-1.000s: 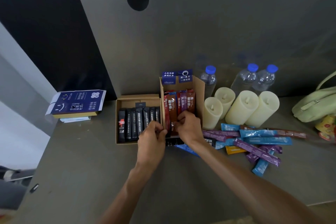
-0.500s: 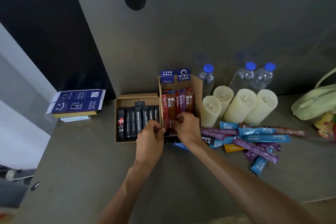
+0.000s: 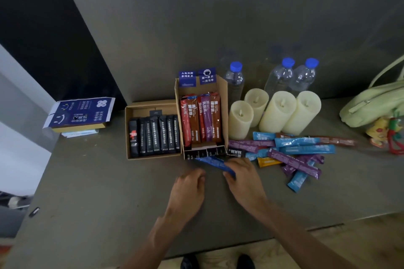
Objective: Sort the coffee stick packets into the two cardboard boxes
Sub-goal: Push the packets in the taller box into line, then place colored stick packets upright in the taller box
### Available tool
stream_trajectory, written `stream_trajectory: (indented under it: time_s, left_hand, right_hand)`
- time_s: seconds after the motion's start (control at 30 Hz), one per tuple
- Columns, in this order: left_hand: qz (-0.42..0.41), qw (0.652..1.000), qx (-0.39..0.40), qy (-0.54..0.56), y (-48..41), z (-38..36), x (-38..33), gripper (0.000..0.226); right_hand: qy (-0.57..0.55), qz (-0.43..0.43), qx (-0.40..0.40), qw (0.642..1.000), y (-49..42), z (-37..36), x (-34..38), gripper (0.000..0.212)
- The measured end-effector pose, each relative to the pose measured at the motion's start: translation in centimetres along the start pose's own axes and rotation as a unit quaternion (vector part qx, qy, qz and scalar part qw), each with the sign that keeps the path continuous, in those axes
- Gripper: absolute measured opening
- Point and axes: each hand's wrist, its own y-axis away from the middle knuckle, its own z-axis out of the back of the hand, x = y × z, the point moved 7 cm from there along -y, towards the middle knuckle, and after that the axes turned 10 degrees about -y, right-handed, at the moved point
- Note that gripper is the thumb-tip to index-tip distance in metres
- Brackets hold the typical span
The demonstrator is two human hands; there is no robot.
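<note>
Right hand (image 3: 242, 178) pinches the near end of a blue packet (image 3: 209, 161) lying on the desk (image 3: 105, 192), just before the tall box (image 3: 223, 94), mid-desk; left hand (image 3: 189, 188) loosely curled, empty, beside it. Judgement: lift clear, turn upright, slide in beside the coloured sticks (image 3: 200, 120); left hand steadies the wall.

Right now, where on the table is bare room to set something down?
Bare table lies in front of the left box, left of the left hand, and between that box and the blue booklets. Also in front of the loose packets, right of the right hand, which grips a blue packet. Crowded: candles and bottles.
</note>
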Motion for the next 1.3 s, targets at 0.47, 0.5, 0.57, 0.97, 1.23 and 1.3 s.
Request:
stream_trajectory:
  time_s: [0.47,0.5,0.57,0.97,1.23,1.3]
  left_hand:
    - [-0.006,0.997,-0.043,-0.068,2.2,0.0,0.0,0.027]
    - [-0.016,0.995,-0.038,-0.088,2.4,-0.1,0.0,0.035]
    - [-0.026,0.993,-0.03,-0.113,2.5,-0.5,0.0,0.042]
    - [-0.002,0.998,0.026,-0.051,2.2,-1.3,1.8,0.02]
    - [0.073,0.989,0.054,0.114,2.7,-0.4,1.0,0.027]
    - [0.061,0.989,0.05,0.124,2.7,0.1,0.5,0.025]
  right_hand:
    - [0.021,0.065,0.073,0.995,2.0,0.5,-1.9,0.022]
    - [0.012,0.067,0.087,0.994,2.3,0.6,-2.1,0.022]
    - [-0.009,0.063,0.115,0.991,2.7,0.9,-2.5,0.024]
    - [-0.153,-0.088,0.102,0.979,3.1,4.1,-4.6,0.012]
    - [-0.363,-0.136,0.074,0.919,1.2,6.1,-1.8,0.011]
    - [-0.368,-0.128,0.068,0.918,0.8,6.4,-1.2,0.011]
